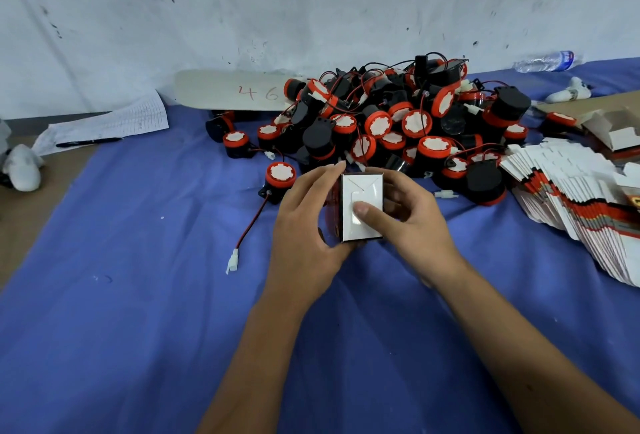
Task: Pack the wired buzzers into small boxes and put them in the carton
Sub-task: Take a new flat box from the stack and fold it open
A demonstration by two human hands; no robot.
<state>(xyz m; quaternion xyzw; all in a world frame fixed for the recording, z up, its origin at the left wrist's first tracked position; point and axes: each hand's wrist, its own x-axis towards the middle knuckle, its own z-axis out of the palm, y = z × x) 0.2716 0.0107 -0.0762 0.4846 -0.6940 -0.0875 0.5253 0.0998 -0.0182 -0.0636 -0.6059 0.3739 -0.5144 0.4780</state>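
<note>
A small box [360, 191] with a white folded end facing me is held above the blue cloth at the centre. My left hand [306, 222] grips its left side, fingers curled over the top edge. My right hand [412, 219] holds the right side, and its thumb presses on the white end flap. Behind the box lies a big pile of black and red wired buzzers [398, 122]. One buzzer [280, 180] sits apart at the left, its red and black wire trailing to a white plug [232, 260]. What the box contains is hidden.
A fanned stack of flat unfolded boxes [568, 205] lies at the right. A white board marked 46 [235, 89], a paper sheet [110, 122] with a pen [88, 142], a water bottle [545, 61] and white gloves [22, 167] lie around. Brown cardboard [588, 101] is at far right.
</note>
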